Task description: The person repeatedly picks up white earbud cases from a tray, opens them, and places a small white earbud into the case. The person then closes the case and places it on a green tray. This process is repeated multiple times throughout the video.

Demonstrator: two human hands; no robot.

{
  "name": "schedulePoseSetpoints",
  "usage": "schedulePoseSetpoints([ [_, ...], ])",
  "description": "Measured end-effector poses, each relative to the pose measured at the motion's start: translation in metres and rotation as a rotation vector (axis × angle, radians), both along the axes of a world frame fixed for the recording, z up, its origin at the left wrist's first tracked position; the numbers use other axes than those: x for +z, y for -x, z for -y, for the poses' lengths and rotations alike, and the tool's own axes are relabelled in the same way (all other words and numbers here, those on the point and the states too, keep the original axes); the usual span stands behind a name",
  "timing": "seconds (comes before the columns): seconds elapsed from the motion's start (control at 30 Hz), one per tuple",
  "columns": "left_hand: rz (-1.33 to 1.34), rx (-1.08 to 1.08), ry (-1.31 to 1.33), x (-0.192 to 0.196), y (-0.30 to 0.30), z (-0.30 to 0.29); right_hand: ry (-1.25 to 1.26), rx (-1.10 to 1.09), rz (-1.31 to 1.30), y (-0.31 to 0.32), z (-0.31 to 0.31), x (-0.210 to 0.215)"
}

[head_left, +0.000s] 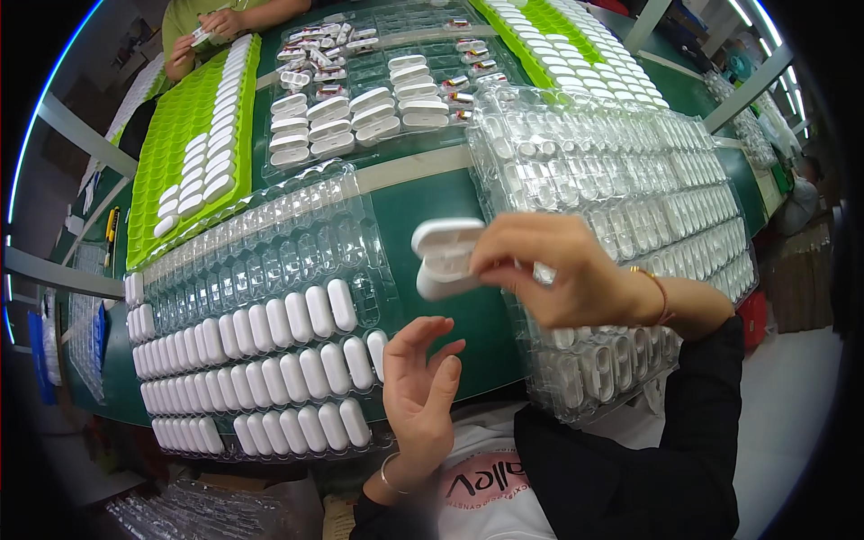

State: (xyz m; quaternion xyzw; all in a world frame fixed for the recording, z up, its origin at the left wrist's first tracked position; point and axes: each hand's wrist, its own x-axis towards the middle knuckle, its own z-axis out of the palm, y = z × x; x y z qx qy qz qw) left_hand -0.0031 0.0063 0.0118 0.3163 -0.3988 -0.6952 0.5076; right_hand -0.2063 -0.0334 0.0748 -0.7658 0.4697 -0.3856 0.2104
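Note:
My right hand (567,274) holds a white plastic case (445,256), its lid open, above the green table. My left hand (418,387) is below it, palm up with fingers apart, empty, beside the near edge of a clear blister tray (270,234) that is partly filled with rows of shut white cases (288,360). A stack of clear trays (630,207) holding white parts stands to the right, behind my right hand.
Green trays (180,135) with white cases lie at the far left and far right. A clear tray with open cases (378,99) sits at the back. Another person's hands (211,31) work at the top left. The green table (423,198) shows between trays.

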Motion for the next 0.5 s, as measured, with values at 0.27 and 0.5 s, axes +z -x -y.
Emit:
schedulePoseSetpoints([
  [0.27,0.166,-0.219,0.175,0.003,-0.033,-0.004,0.346,-0.335,-0.310,0.101,0.130,0.026],
  [0.5,0.183,-0.250,0.182,0.001,-0.040,-0.003,0.095,-0.422,-0.585,0.162,0.270,-0.028],
])
